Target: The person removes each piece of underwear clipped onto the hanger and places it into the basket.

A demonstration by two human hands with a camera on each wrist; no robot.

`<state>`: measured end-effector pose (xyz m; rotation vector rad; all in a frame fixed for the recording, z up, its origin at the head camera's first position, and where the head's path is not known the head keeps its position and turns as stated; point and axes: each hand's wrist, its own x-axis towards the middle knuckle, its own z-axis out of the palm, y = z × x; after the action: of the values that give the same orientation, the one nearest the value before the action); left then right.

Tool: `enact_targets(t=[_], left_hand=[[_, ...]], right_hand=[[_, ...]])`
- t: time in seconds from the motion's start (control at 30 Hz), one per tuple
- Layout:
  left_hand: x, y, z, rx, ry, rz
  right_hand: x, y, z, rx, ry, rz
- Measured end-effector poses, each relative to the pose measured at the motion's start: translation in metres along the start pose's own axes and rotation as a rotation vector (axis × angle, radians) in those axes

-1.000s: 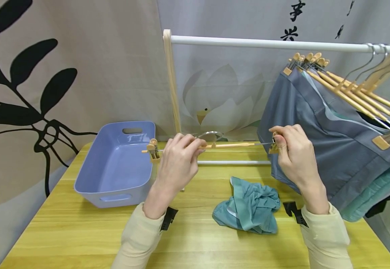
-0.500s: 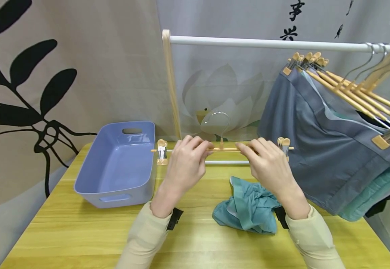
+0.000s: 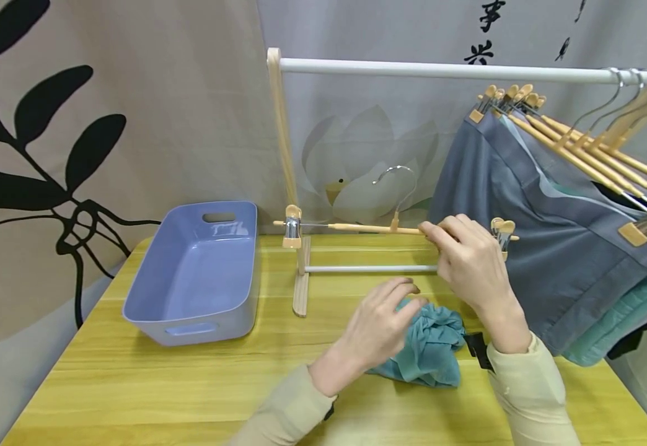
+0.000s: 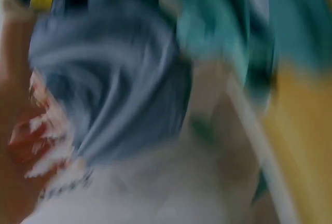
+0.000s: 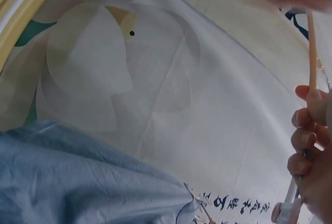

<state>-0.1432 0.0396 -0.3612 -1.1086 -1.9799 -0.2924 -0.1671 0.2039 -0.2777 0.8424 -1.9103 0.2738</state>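
Note:
In the head view my right hand point(image 3: 475, 272) grips a wooden clip hanger point(image 3: 376, 229) near the right end of its bar. The hanger lies level above the table, its metal hook upward and a clip at each end. The right wrist view shows fingers curled round that hanger point(image 5: 312, 53). My left hand point(image 3: 376, 325) is over a crumpled teal garment point(image 3: 432, 347), fingers loosely bent and holding nothing; it hides part of the cloth. Whether the fingertips touch the cloth cannot be told. The left wrist view is blurred.
A rack with a white top rail point(image 3: 379, 67) stands at the back. Several hangers with blue-grey shorts point(image 3: 491, 179) and other garments hang at its right end. A blue plastic basket point(image 3: 189, 313) sits on the wooden table point(image 3: 150, 390) at left.
My left hand has let go of the hanger and moved right and down to the teal garment. My right hand has shifted right with the hanger, which has moved right and slightly up.

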Motion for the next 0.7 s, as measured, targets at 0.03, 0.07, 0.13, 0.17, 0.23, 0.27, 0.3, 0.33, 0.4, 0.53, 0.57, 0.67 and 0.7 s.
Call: enact_targets(t=[0.03, 0.07, 0.13, 0.17, 0.23, 0.27, 0.3, 0.33, 0.4, 0.53, 0.57, 0.67, 0.7], left_hand=[[-0.002, 0.007, 0.009, -0.057, -0.161, -0.027], [-0.004, 0.013, 0.018, -0.118, -0.330, -0.067], [-0.007, 0.022, 0.035, -0.205, -0.648, -0.146], [-0.008, 0.025, 0.042, -0.230, -0.785, -0.181], [-0.007, 0.030, 0.054, -0.256, -1.005, -0.245], [-0.007, 0.032, 0.059, -0.251, -1.087, -0.269], [-0.006, 0.035, 0.063, -0.229, -1.153, -0.279], [-0.005, 0.037, 0.067, -0.195, -1.198, -0.279], [-0.005, 0.042, 0.073, -0.123, -1.241, -0.264], [-0.007, 0.046, 0.075, -0.038, -1.175, -0.209], [-0.009, 0.046, 0.075, -0.043, -1.144, -0.202], [-0.013, 0.043, 0.074, -0.070, -1.049, -0.166], [-0.014, 0.042, 0.074, -0.083, -1.018, -0.153]], right_hand=[[0.000, 0.001, -0.001, -0.004, 0.003, 0.007], [0.001, 0.003, -0.002, -0.007, 0.006, 0.014], [0.001, 0.005, -0.003, -0.019, 0.010, 0.029], [0.001, 0.005, -0.004, -0.026, 0.008, 0.036], [0.001, 0.006, -0.006, -0.043, 0.002, 0.054], [0.001, 0.007, -0.006, -0.052, -0.001, 0.064], [0.001, 0.007, -0.007, -0.063, -0.004, 0.075], [0.002, 0.008, -0.008, -0.068, -0.005, 0.089], [0.003, 0.009, -0.010, -0.086, -0.013, 0.109], [0.006, 0.011, -0.014, -0.102, -0.011, 0.138], [0.007, 0.011, -0.015, -0.113, -0.013, 0.139], [0.010, 0.012, -0.020, -0.131, -0.004, 0.153], [0.012, 0.012, -0.022, -0.144, -0.008, 0.153]])
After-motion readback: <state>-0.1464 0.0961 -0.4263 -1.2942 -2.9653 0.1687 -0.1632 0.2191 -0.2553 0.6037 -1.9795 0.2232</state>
